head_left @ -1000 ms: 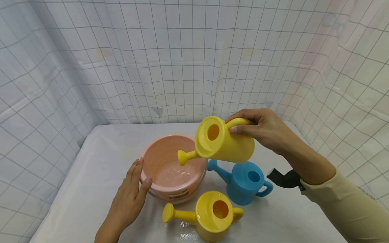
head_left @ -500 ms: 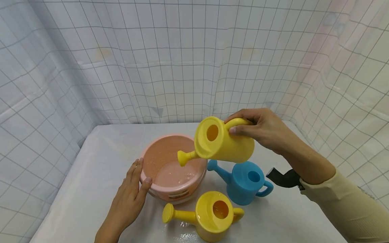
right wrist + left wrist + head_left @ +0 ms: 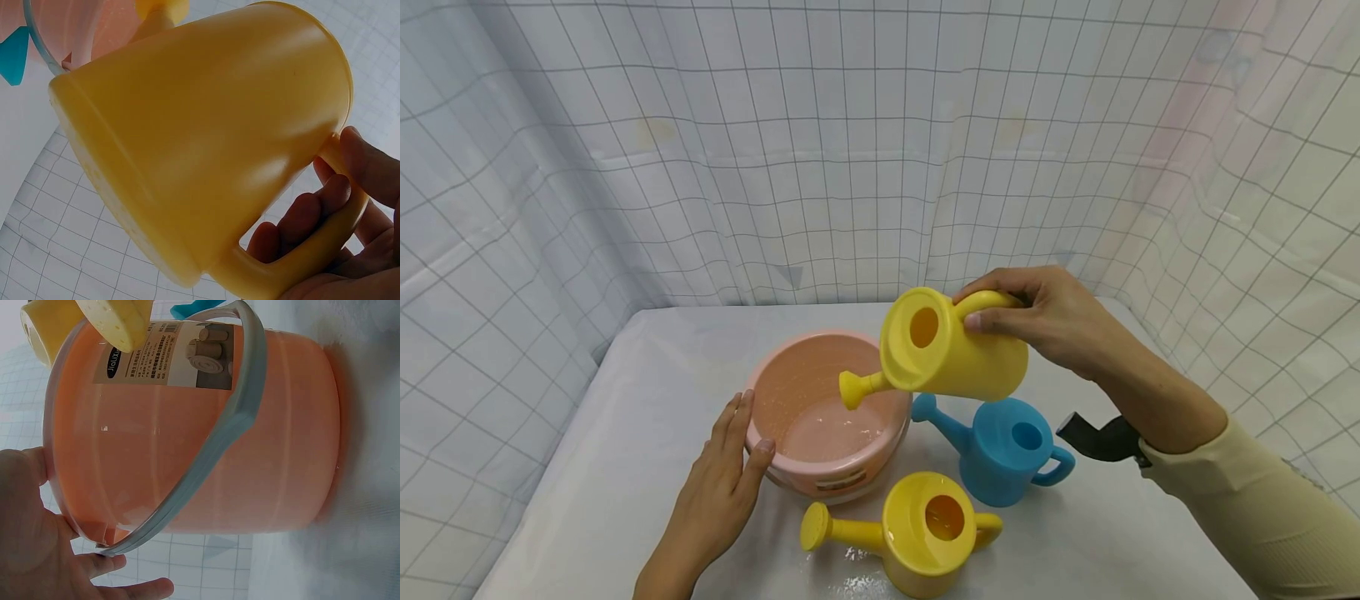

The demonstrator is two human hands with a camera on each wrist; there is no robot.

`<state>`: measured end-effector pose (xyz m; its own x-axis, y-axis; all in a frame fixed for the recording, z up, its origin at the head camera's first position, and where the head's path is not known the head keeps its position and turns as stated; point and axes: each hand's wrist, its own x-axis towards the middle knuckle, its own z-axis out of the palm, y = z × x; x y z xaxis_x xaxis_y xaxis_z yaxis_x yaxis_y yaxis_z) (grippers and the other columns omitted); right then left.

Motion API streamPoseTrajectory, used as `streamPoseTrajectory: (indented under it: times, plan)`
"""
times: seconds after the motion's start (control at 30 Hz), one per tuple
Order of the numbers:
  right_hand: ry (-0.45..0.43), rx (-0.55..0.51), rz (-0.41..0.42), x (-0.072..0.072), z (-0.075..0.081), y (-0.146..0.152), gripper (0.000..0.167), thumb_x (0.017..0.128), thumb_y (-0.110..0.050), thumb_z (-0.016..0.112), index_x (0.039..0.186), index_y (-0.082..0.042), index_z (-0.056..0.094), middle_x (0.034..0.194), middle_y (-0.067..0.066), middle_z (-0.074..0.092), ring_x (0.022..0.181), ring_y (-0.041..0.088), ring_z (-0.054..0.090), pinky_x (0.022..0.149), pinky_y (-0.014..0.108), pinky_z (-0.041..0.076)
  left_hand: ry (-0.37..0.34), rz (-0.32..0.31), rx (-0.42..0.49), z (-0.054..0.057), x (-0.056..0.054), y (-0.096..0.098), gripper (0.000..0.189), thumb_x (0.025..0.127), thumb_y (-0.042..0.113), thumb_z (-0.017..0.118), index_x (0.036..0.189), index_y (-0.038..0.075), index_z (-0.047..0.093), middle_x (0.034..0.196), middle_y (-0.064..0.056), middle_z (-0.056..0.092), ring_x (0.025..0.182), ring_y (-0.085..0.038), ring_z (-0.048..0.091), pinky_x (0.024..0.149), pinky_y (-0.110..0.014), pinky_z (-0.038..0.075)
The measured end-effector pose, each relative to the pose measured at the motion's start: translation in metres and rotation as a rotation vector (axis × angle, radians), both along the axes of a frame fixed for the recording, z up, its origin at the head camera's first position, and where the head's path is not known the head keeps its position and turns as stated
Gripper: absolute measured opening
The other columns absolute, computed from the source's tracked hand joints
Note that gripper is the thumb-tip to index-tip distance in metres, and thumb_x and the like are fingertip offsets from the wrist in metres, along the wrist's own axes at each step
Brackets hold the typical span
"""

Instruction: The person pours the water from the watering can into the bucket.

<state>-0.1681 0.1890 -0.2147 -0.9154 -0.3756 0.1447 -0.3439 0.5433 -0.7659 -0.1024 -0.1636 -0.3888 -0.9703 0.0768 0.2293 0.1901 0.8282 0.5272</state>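
My right hand (image 3: 1037, 312) grips the handle of a yellow watering can (image 3: 977, 362), fingers curled through it in the right wrist view. The can is held up and tilted, its spout pointing down over the pink bucket (image 3: 775, 367). At the bucket's left side my left hand (image 3: 718, 483) rests against the rim, fingers fairly straight and the thumb at the edge. The left wrist view shows the bucket's grey carrying handle (image 3: 200, 469) hanging down across its outer wall, near a printed label (image 3: 140, 359).
A second yellow watering can (image 3: 925, 533) stands in front of the bucket, spout to the left, with wet patches beside it. Right of the bucket stands a blue watering can (image 3: 1003, 454). A white cloth covers the table (image 3: 647, 400); gridded curtains (image 3: 850, 150) surround it.
Bright ripples inside the bucket have faded. The held watering can has tipped very slightly; my left hand and the standing cans keep their places.
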Motion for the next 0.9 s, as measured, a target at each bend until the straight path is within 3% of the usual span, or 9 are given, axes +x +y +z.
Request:
streamPoseTrajectory:
  times: [0.9]
  plan:
    - [0.028,0.050,-0.011,-0.0023,0.0044,-0.0052,0.021,0.087,-0.033,0.068,0.105,-0.024,0.070,0.102,-0.001,0.068,0.087,0.021,0.059,0.076,0.032,0.054,-0.004,0.003,-0.006,0.0007,0.0004,0.0010,0.063,0.101,0.040,0.037,0.153,0.030,0.003,0.157,-0.014,0.019,0.137,-0.044,0.031,0.102,-0.069,0.026]
